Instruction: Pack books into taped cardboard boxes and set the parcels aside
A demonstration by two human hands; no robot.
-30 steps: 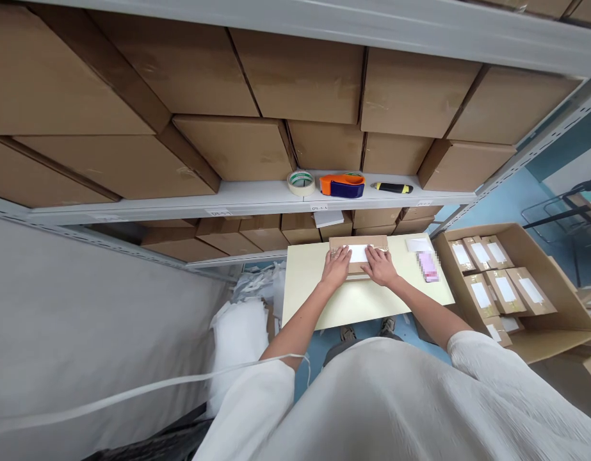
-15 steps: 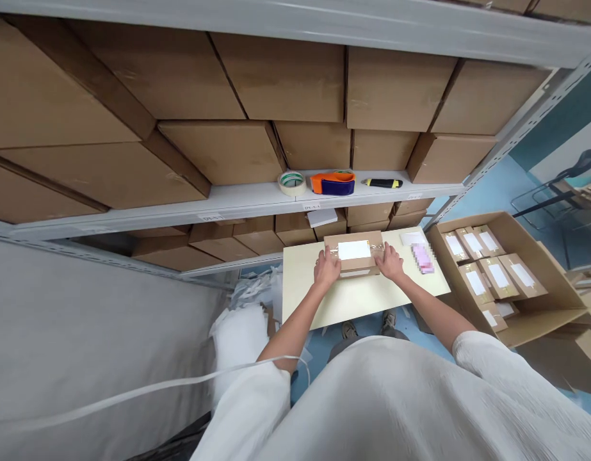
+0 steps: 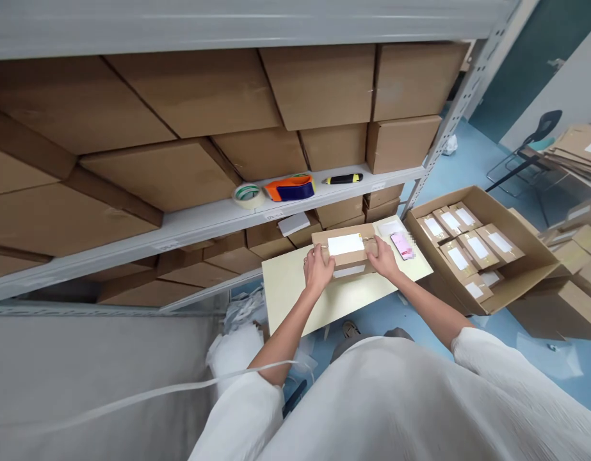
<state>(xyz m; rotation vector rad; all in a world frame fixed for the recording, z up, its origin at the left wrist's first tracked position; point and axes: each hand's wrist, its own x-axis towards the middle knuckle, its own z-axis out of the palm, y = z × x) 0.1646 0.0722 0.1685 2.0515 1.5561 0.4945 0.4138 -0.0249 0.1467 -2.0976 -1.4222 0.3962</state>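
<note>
A small cardboard box (image 3: 349,258) with a white label (image 3: 346,244) on top and clear tape at both ends is at the pale table (image 3: 285,288). My left hand (image 3: 318,269) grips its left end, thumb on the near side. At the opposite end my right hand (image 3: 383,257) is closed around the corner in the same way. Beside the right hand lies a phone (image 3: 401,246) with a pink screen, partly pixelated. Whether the box rests on the table or is slightly raised, I cannot tell.
A large open carton (image 3: 526,282) holding several labelled boxes stands to the right. On the shelf edge ahead lie a masking tape roll (image 3: 248,196), an orange and blue tape dispenser (image 3: 291,188) and a utility knife (image 3: 344,179). White packing material (image 3: 235,352) is heaped at the left.
The view has turned to the right, so the shelf has slid left and more of the room shows. Both hands still hold the box.
</note>
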